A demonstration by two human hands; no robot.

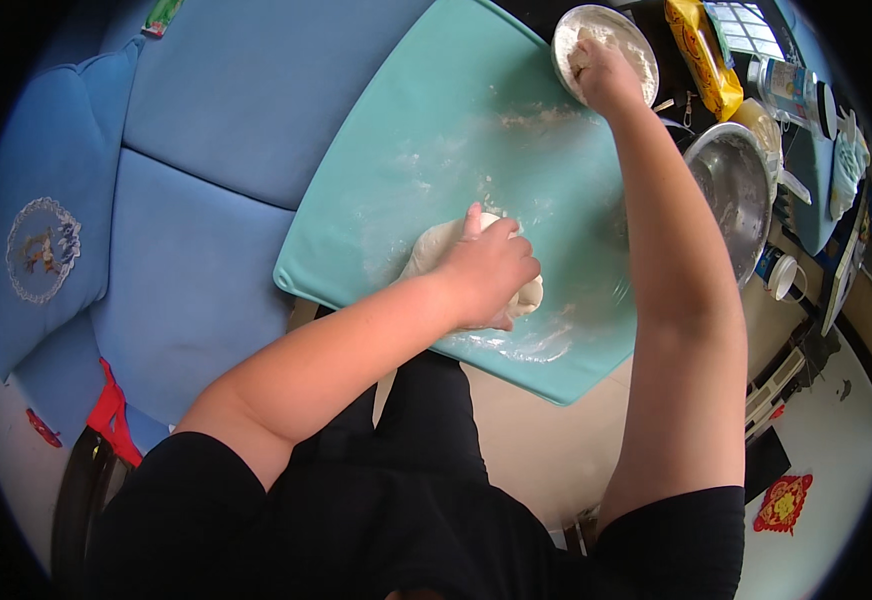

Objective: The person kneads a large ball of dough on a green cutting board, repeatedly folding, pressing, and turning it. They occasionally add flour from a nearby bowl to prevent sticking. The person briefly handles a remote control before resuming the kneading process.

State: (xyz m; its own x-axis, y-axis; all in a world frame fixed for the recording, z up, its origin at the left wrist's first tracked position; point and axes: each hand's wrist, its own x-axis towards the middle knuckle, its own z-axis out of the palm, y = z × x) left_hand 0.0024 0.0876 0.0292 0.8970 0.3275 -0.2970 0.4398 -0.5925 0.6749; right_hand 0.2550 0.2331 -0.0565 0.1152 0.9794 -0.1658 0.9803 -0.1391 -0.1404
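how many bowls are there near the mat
2. A white bowl of flour sits at the mat's far edge, with the right hand in it. A steel bowl stands right of the teal mat. Clutter further right could hide others.

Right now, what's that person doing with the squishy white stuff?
A person is working a soft pale lump of dough on a floury turquoise mat. The left hand presses down on top of the dough. The right hand reaches into a round white bowl of flour at the mat's far edge. A shiny metal mixing bowl sits to the right.
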